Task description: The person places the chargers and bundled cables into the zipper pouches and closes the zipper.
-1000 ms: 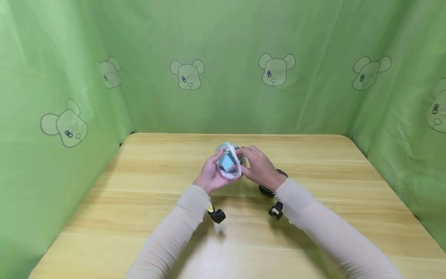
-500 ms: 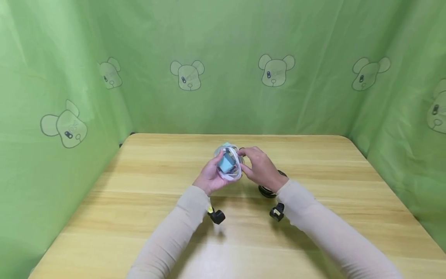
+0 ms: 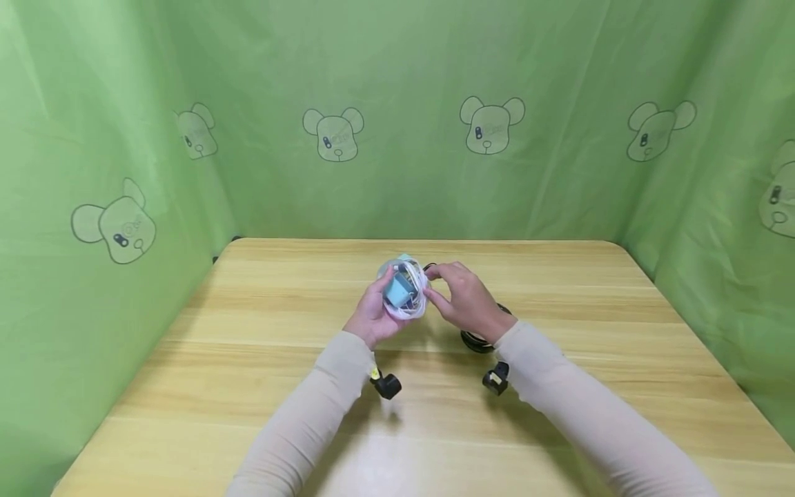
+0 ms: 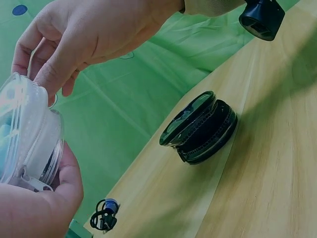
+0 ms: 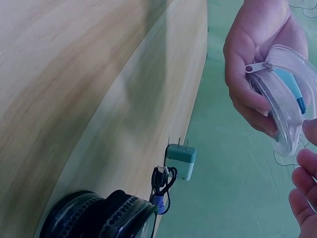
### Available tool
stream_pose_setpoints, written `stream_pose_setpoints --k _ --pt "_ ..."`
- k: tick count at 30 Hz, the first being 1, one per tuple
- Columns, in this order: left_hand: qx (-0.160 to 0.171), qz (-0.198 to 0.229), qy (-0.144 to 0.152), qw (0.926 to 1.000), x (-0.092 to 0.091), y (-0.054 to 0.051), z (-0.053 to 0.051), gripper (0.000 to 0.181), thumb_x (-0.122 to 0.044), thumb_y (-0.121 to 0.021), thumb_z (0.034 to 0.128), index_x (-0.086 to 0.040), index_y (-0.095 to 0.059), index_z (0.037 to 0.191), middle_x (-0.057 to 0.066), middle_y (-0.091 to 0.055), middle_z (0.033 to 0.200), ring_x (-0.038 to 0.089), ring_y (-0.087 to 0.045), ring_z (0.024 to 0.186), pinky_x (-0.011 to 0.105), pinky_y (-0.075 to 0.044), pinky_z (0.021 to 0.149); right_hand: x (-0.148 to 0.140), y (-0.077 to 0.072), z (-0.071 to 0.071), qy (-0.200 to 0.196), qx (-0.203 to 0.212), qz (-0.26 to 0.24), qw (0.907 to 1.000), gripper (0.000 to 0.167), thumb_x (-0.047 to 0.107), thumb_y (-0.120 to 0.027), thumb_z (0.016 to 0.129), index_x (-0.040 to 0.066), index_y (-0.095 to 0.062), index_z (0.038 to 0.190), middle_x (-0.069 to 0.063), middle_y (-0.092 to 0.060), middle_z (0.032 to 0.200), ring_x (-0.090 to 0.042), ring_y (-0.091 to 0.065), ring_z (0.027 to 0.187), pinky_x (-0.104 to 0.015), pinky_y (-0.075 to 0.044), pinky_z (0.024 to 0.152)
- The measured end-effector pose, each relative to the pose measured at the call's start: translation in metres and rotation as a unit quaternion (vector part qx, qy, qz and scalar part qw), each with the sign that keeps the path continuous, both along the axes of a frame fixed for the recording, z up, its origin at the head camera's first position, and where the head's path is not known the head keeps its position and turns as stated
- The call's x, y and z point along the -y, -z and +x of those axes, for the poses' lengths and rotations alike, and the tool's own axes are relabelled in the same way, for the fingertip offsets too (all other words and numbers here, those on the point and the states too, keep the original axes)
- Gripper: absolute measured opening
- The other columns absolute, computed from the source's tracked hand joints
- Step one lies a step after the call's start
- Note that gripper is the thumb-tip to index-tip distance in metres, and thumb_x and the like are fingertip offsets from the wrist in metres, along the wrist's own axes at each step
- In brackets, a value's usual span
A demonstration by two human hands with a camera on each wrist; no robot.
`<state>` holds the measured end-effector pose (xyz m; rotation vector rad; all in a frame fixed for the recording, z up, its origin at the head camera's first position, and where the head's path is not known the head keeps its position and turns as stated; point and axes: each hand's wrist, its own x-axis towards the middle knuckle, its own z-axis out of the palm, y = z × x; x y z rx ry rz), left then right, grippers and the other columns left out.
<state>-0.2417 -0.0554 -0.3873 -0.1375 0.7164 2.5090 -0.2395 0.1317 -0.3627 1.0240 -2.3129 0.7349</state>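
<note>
My left hand [image 3: 375,310] holds a round clear zip case [image 3: 419,307] with a white edge, above the table. A light blue charger [image 3: 398,290] and some cables show inside it. In the right wrist view, the zip pull [image 5: 255,68] sticks out beside the left hand's fingers. My right hand [image 3: 466,297] pinches the case's right-hand rim between thumb and fingers. From the left wrist view, its fingertips [image 4: 47,79] meet the top of the rim, and some fingers are hidden behind the case.
On the wooden table [image 3: 248,393] stands a round black zip case [image 4: 200,129] with a clear lid. Farther back lie a coiled black cable [image 5: 162,181] with a blue part and a teal-and-white plug charger [image 5: 181,161]. Green curtains [image 3: 397,193] surround the table.
The clear case has shifted slightly left and turned in my left hand. Its white edge, which stood across the front, lies nearer the right side. The right hand stays at the rim.
</note>
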Motion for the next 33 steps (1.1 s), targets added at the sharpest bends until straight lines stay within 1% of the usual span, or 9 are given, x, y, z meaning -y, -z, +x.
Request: stream_pose_setpoints --k 5,8,12,16,20,24,29,33 --pt "-0.004 0.018 -0.007 0.9998 0.001 -0.002 -0.001 0.059 -0.040 -0.052 0.0984 -0.016 -0.032 0.148 0.013 -0.040 0.146 0.028 -0.041 0.131 0.039 -0.038 0.106 0.000 0.000 0.001 -0.002 -0.005 -0.007 1.0000 0.029 0.009 -0.075 0.084 -0.004 -0.063 0.106 -0.015 -0.068 0.098 -0.029 -0.062 0.094 -0.044 -0.052 0.086" --pt "-0.009 0.023 -0.012 0.9996 0.002 -0.003 -0.001 0.058 -0.032 -0.052 0.0986 -0.016 -0.028 0.149 0.013 -0.040 0.146 0.028 -0.041 0.131 0.039 -0.039 0.106 -0.001 0.001 0.001 -0.002 -0.005 -0.008 1.0000 0.028 0.009 -0.074 0.085 -0.004 -0.063 0.106 -0.015 -0.068 0.097 -0.028 -0.062 0.092 -0.044 -0.053 0.084" --pt "-0.015 0.020 -0.012 0.9996 0.003 -0.004 0.000 0.059 -0.019 -0.049 0.0970 -0.016 -0.023 0.150 0.014 -0.039 0.146 0.029 -0.040 0.132 0.041 -0.038 0.107 -0.001 0.003 0.001 0.002 -0.002 -0.010 0.9999 0.026 0.009 -0.073 0.085 -0.003 -0.063 0.106 -0.014 -0.068 0.095 -0.027 -0.062 0.090 -0.043 -0.054 0.081" --pt "-0.021 0.015 -0.013 0.9996 0.002 -0.003 0.001 0.061 -0.013 -0.046 0.0964 -0.015 -0.019 0.151 0.014 -0.037 0.147 0.029 -0.038 0.133 0.040 -0.037 0.108 -0.002 0.005 0.001 0.006 0.002 -0.010 0.9999 0.023 0.007 -0.072 0.085 -0.002 -0.063 0.105 -0.012 -0.066 0.090 -0.025 -0.062 0.085 -0.039 -0.055 0.076" --pt "-0.011 0.009 -0.023 0.9996 0.003 -0.003 0.000 0.064 -0.011 -0.049 0.0971 -0.016 -0.017 0.152 0.015 -0.037 0.145 0.029 -0.040 0.132 0.037 -0.039 0.106 -0.002 0.006 0.001 0.005 0.007 -0.007 0.9999 0.021 0.006 -0.072 0.085 -0.001 -0.063 0.103 -0.010 -0.065 0.086 -0.024 -0.062 0.080 -0.036 -0.056 0.072" --pt "0.000 0.005 -0.030 0.9995 0.004 -0.004 -0.002 0.068 -0.011 -0.052 0.0971 -0.017 -0.014 0.153 0.017 -0.037 0.145 0.031 -0.040 0.132 0.038 -0.041 0.105 -0.003 0.007 0.001 -0.002 0.007 -0.009 0.9999 0.016 0.005 -0.072 0.084 0.001 -0.061 0.096 -0.008 -0.064 0.083 -0.023 -0.062 0.078 -0.034 -0.056 0.070" --pt "0.006 0.008 -0.043 0.9990 0.004 -0.006 -0.003 0.070 -0.012 -0.053 0.0978 -0.019 -0.012 0.154 0.016 -0.038 0.145 0.032 -0.041 0.132 0.039 -0.044 0.102 -0.003 0.011 -0.001 -0.017 0.006 -0.015 0.9997 0.013 0.004 -0.071 0.083 0.005 -0.059 0.088 -0.007 -0.062 0.080 -0.022 -0.061 0.076 -0.036 -0.056 0.068" --pt "0.010 -0.003 -0.059 0.9982 0.003 -0.006 -0.004 0.068 -0.014 -0.054 0.0980 -0.019 -0.015 0.153 0.015 -0.040 0.144 0.030 -0.042 0.131 0.036 -0.047 0.099 -0.002 0.014 -0.002 -0.022 0.007 -0.013 0.9996 0.013 0.007 -0.071 0.084 0.008 -0.058 0.083 -0.004 -0.061 0.078 -0.019 -0.059 0.073 -0.035 -0.055 0.064"
